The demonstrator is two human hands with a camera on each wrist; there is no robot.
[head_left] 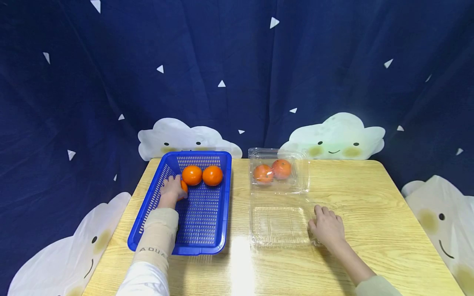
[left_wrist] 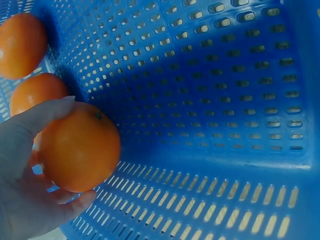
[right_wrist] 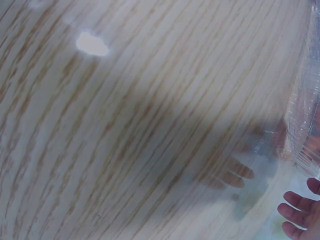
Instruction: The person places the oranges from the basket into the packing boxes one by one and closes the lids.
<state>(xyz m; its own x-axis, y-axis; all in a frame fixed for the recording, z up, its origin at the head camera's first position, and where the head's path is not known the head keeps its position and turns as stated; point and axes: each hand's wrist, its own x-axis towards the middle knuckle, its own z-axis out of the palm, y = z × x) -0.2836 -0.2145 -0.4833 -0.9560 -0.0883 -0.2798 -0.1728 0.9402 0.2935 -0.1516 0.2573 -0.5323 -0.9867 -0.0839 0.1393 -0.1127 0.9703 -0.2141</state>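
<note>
Inside the blue plastic basket (head_left: 228, 205), my left hand (head_left: 171, 190) grips an orange (left_wrist: 80, 150), thumb over its top and fingers curled round its side. Two more oranges (head_left: 192, 175) (head_left: 212, 176) lie side by side by the far end of the basket. To the right, a clear plastic clamshell box (head_left: 279, 224) lies unfolded on the table. Its far half contains two oranges (head_left: 263, 174) (head_left: 282, 169). My right hand (head_left: 327, 226) is at the right edge of the near half, fingers loosely extended; in the right wrist view only its fingertips (right_wrist: 295, 210) show.
The light wooden table (head_left: 363, 197) carries the basket on its left side and the box near its middle. A dark blue curtain (head_left: 207, 53) with white clouds and triangles hangs behind the table and at its sides.
</note>
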